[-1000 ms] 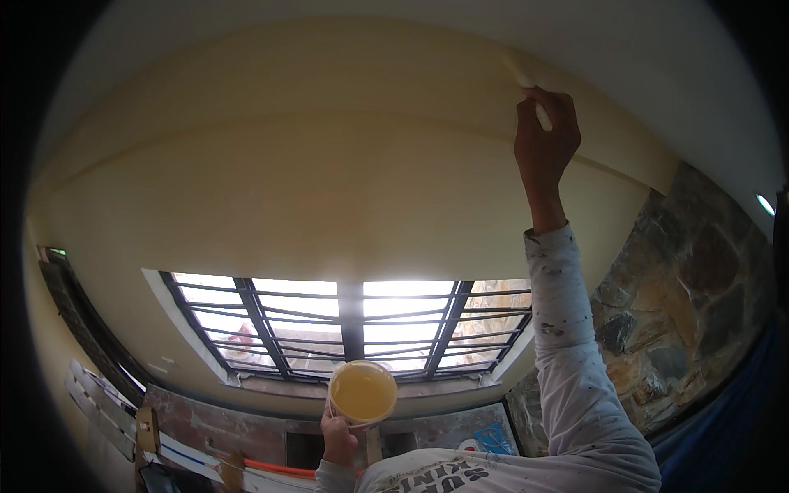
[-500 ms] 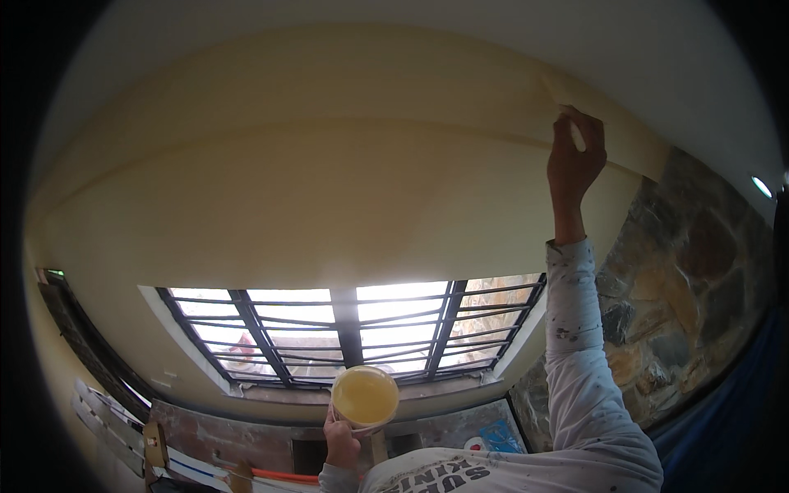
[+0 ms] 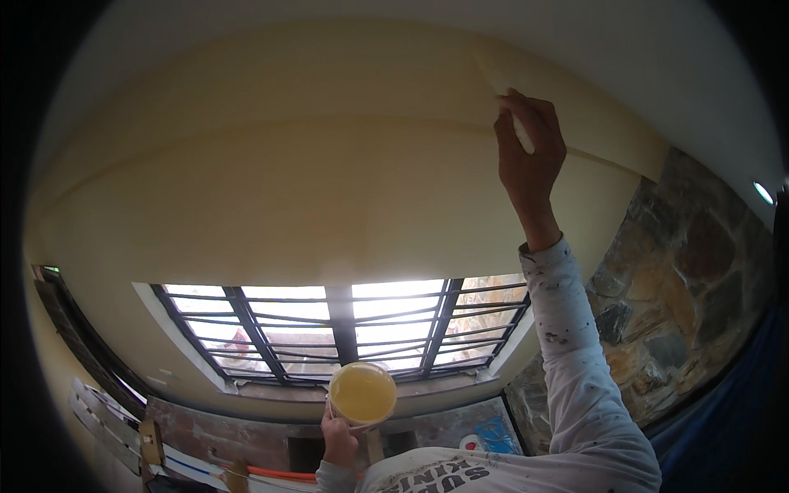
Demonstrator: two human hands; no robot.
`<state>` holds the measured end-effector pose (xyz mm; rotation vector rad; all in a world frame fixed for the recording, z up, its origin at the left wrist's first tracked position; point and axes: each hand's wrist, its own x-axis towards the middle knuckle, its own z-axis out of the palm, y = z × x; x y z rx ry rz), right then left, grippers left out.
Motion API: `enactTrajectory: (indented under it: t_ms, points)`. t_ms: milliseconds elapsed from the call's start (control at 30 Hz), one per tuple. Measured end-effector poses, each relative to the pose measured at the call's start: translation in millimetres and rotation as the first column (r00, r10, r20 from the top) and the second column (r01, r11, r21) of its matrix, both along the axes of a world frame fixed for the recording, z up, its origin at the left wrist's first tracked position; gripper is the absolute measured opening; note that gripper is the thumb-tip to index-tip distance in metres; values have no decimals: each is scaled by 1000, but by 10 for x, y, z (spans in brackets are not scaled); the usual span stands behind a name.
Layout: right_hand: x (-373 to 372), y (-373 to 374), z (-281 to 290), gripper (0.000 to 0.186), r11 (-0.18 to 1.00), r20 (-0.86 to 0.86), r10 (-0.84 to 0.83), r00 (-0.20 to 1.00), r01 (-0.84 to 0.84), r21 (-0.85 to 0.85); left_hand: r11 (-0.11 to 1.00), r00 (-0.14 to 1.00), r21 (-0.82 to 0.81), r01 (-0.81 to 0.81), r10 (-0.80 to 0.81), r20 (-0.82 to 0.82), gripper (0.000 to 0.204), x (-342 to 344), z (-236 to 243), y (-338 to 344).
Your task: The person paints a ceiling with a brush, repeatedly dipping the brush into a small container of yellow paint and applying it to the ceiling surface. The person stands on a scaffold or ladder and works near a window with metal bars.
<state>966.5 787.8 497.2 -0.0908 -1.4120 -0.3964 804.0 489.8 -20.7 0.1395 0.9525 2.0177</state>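
Note:
My right hand [image 3: 530, 148] is raised high on a stretched arm, its fingers closed round a paintbrush with a pale handle [image 3: 523, 134]. The brush head, partly hidden and blending with the wall, is up against the yellow wall [image 3: 329, 197] near the ceiling. Low in front of me, my left hand [image 3: 339, 440] grips the side of a round tub [image 3: 362, 396] with yellow paint in it. The tub is tilted so that its inside faces me.
A barred window [image 3: 345, 329] lies behind the tub. Rough stone cladding [image 3: 657, 304] covers the wall at right. Below the sill runs a stained counter [image 3: 222, 423] with a blue packet [image 3: 499, 435]. Long boards and an orange pipe [image 3: 279, 474] lie at lower left.
My right hand has moved left along the upper wall with the paintbrush. The left hand and the tub stay nearly in place.

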Motion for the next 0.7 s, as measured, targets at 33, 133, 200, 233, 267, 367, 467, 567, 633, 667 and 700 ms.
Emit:
enactTrajectory:
  t_ms: [33, 133, 200, 233, 267, 367, 467, 567, 633, 667, 700]
  points:
    - [-30, 48, 1, 17, 1000, 7, -14, 1000, 14, 0, 1000, 1000, 2, -10, 10, 10, 81, 8, -5, 2]
    - [-19, 85, 9, 17, 997, -54, -27, 998, 23, -67, 999, 998, 18, -34, 33, 44, 82, 46, 23, 10]
    - [-6, 28, 33, 18, 993, -102, -60, 993, 48, -110, 999, 997, 33, -28, 26, 68, 83, 59, 74, -10]
    - [-63, -20, 44, 18, 999, -85, -5, 996, 2, -36, 1000, 998, 3, -27, 27, 64, 83, 56, 102, -12]
    - [-152, -94, 51, 18, 1000, -40, 13, 999, -12, 13, 999, 998, -27, -25, 27, 61, 83, 39, 130, -15]
    - [-444, -252, 67, 17, 986, 110, 78, 991, -93, 135, 999, 995, -25, -35, 37, 96, 84, 68, 75, 12]
    - [-509, -140, 121, 17, 986, 136, 39, 990, -60, 154, 999, 996, -24, -36, 38, 83, 83, 115, 96, 22]
    - [-400, 8, 108, 16, 994, 55, -20, 998, 14, 105, 999, 995, -22, -47, 48, 84, 83, 137, 57, 16]
    - [-292, 50, 117, 15, 997, 24, -43, 999, 42, 66, 999, 994, -6, -44, 44, 99, 82, 143, 46, 16]
    - [-245, 68, 119, 15, 997, 9, -56, 998, 56, 45, 999, 993, 7, -39, 38, 109, 82, 150, 46, 17]
    - [-212, 100, 120, 13, 998, -6, -44, 999, 44, 35, 999, 993, 19, -35, 33, 116, 81, 149, 48, 16]
